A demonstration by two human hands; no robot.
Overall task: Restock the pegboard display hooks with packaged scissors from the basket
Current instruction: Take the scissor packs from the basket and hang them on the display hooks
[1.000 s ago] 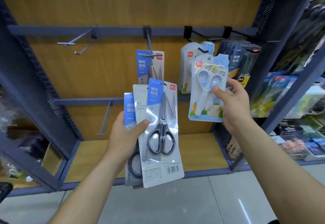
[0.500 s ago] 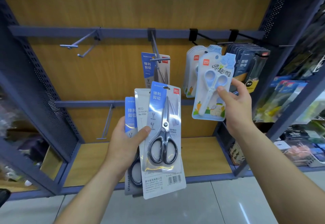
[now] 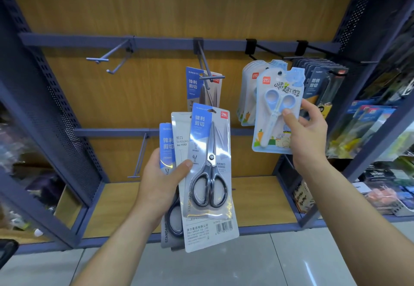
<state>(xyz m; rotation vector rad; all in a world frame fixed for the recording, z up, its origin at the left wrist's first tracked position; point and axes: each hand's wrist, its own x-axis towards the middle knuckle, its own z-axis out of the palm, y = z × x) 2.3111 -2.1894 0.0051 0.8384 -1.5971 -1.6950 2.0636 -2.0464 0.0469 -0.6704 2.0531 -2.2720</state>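
hooks [image 3: 202,61] carry scissor packs [image 3: 194,88]

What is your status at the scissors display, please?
Left hand grips fanned black-handled scissors packs. Right hand pinches blue scissors pack, held before matching hung stack. Nothing blocking that hook.

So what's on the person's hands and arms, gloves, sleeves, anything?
Nothing worn that shows: the left hand and right hand are bare, with no gloves, rings or watch. The left forearm and right forearm are bare too, with no sleeve in view. The thumbnails look short and unpainted.
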